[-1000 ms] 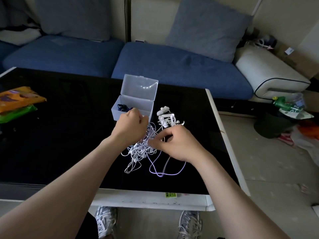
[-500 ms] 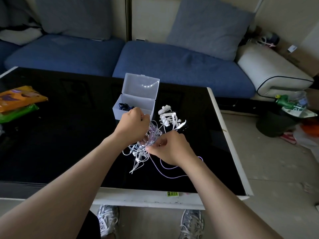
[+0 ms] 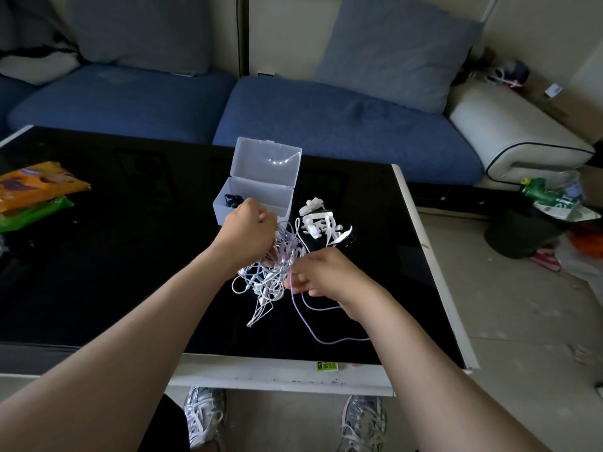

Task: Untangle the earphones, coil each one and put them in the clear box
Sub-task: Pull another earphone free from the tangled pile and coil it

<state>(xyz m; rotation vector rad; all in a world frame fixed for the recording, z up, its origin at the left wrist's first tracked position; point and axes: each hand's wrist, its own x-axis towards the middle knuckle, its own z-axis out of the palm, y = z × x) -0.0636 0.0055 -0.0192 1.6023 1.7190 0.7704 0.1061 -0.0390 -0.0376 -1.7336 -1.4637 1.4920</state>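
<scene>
Ahead of you stands a sofa with blue seat pads [image 3: 326,125] and a cream backrest [image 3: 287,34]. One grey-blue cushion [image 3: 398,50] leans at the right, another [image 3: 140,31] at the left. A cream armrest [image 3: 509,135] closes the sofa's right end. Your glossy black surface [image 3: 114,256] has a white rim. To your right, the pale floor [image 3: 522,370] is scuffed, with a dark round bin [image 3: 515,236] and plastic litter near the armrest. The light is soft and dim.

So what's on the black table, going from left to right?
Orange packet → clear box → heap of white earphones.
</scene>
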